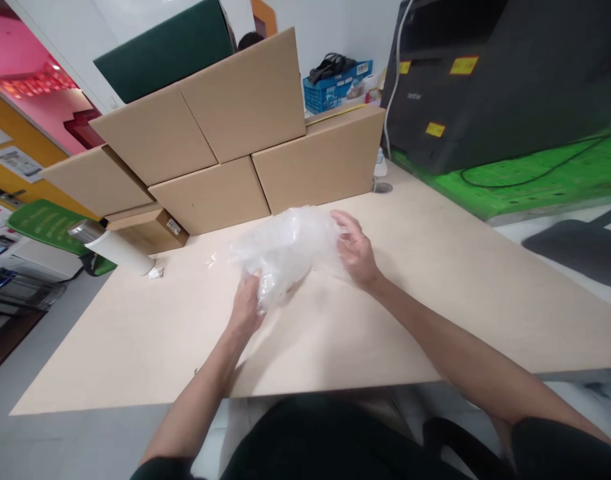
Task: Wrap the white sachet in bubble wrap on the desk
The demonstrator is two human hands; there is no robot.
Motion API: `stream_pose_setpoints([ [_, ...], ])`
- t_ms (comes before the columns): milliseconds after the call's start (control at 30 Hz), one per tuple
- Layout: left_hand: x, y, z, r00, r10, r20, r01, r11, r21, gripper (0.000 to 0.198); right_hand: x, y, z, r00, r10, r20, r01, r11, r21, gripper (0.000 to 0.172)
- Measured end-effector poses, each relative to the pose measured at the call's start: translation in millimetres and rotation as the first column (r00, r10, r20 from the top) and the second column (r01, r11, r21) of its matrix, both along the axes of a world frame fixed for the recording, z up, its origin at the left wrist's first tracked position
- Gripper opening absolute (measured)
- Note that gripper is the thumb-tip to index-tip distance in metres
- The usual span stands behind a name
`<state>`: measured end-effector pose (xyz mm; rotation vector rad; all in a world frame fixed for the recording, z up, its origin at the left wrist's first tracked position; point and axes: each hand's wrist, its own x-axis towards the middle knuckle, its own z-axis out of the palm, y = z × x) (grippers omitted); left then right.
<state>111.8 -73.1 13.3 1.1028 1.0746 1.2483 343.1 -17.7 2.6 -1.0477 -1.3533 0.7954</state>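
A crumpled clear plastic bag [285,247] lies on the pale wooden table [135,340], near its middle. My left hand [246,308] grips the bag's near lower edge, fingers closed into the plastic. My right hand [356,248] rests against the bag's right side with its fingers spread and slightly curled, touching the plastic without closing on it.
Several flat cardboard boxes [225,140] are stacked along the table's far edge. A white cylinder with a metal cap [112,245] lies at the left beside a small white scrap [156,273]. A black printer [495,73] stands far right, a blue basket [335,83] behind the boxes.
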Motion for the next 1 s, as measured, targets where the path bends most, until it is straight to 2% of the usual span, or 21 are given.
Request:
stream_pose_setpoints([
  [33, 3, 0, -0.9, 0.996, 0.0, 0.093, 0.004, 0.999, -0.039, 0.054, 1, 2, -0.7, 0.999, -0.026, 0.023, 0.026, 1.0, -0.012, 0.082],
  [100, 6, 0, -4.6, 0.979, -0.006, 0.203, 0.024, 0.996, -0.087, 0.053, 2, 5, -2.0, 1.0, 0.025, -0.004, -0.025, 0.998, -0.062, 0.087],
  [167, 3, 0, -7.3, 0.965, -0.026, 0.263, 0.055, 0.993, -0.105, 0.052, 5, 9, -2.2, 0.991, 0.098, -0.089, -0.107, 0.989, -0.104, 0.081],
  [200, 0, 0, -7.3, 0.961, -0.032, 0.273, 0.064, 0.992, -0.108, 0.052, 8, 11, -1.8, 0.987, 0.093, -0.127, -0.107, 0.988, -0.108, 0.075],
  [267, -9, 0, -4.9, 0.96, -0.039, 0.278, 0.071, 0.992, -0.108, 0.053, 18, 19, -0.9, 0.982, -0.036, -0.188, 0.018, 0.995, -0.093, 0.063],
  [333, -19, -1, -1.0, 0.957, -0.029, 0.289, 0.063, 0.992, -0.111, 0.054, 31, 30, -1.5, 0.933, -0.257, -0.251, 0.241, 0.966, -0.096, 0.055],
  [400, -26, -1, 1.7, 0.946, -0.003, 0.323, 0.038, 0.994, -0.105, 0.056, 43, 42, -4.7, 0.834, -0.43, -0.346, 0.379, 0.902, -0.207, 0.05],
  [433, -27, -1, 1.9, 0.938, 0.016, 0.346, 0.019, 0.995, -0.098, 0.056, 46, 47, -7.1, 0.792, -0.469, -0.391, 0.372, 0.878, -0.3, 0.047],
  [500, -27, -1, 0.4, 0.921, 0.048, 0.387, -0.014, 0.996, -0.091, 0.058, 42, 48, -12.0, 0.773, -0.432, -0.464, 0.201, 0.861, -0.468, 0.039],
  [567, -22, -1, -2.6, 0.909, 0.056, 0.414, -0.013, 0.994, -0.107, 0.061, 27, 37, -14.7, 0.816, -0.204, -0.54, -0.112, 0.861, -0.495, 0.031],
  [600, -19, -2, -3.9, 0.903, 0.054, 0.426, 0.0, 0.992, -0.124, 0.061, 18, 28, -14.7, 0.823, -0.019, -0.568, -0.289, 0.847, -0.446, 0.029],
  [667, -13, -5, -4.9, 0.885, 0.053, 0.462, 0.031, 0.984, -0.173, 0.06, 1, 10, -12.2, 0.736, 0.345, -0.582, -0.586, 0.754, -0.296, 0.026],
  [700, -10, -6, -4.7, 0.872, 0.06, 0.485, 0.044, 0.979, -0.201, 0.057, -5, 3, -10.3, 0.681, 0.447, -0.58, -0.669, 0.702, -0.244, 0.024],
  [733, -8, -7, -4.2, 0.86, 0.072, 0.506, 0.055, 0.972, -0.23, 0.054, -10, -2, -8.4, 0.641, 0.486, -0.594, -0.701, 0.686, -0.196, 0.024],
  [767, -7, -8, -3.7, 0.85, 0.086, 0.519, 0.06, 0.964, -0.258, 0.049, -12, -3, -7.0, 0.621, 0.474, -0.625, -0.694, 0.702, -0.157, 0.023],
  [800, -7, -9, -3.7, 0.848, 0.103, 0.52, 0.055, 0.959, -0.28, 0.043, -12, -2, -6.2, 0.612, 0.421, -0.669, -0.655, 0.745, -0.13, 0.023],
  [867, -10, -8, -5.8, 0.864, 0.135, 0.484, 0.018, 0.954, -0.299, 0.031, -8, 7, -7.0, 0.595, 0.255, -0.762, -0.528, 0.839, -0.131, 0.02],
  [900, -12, -7, -8.1, 0.882, 0.143, 0.449, -0.006, 0.957, -0.291, 0.025, -5, 13, -8.2, 0.585, 0.173, -0.793, -0.471, 0.868, -0.159, 0.018],
  [967, -20, -6, -14.0, 0.928, 0.147, 0.344, -0.066, 0.97, -0.235, 0.023, 1, 24, -10.9, 0.573, 0.037, -0.818, -0.393, 0.889, -0.235, 0.014],
  [1000, -25, -5, -16.7, 0.952, 0.16, 0.262, -0.113, 0.976, -0.188, 0.029, 4, 28, -12.0, 0.574, -0.016, -0.818, -0.365, 0.89, -0.274, 0.012],
])
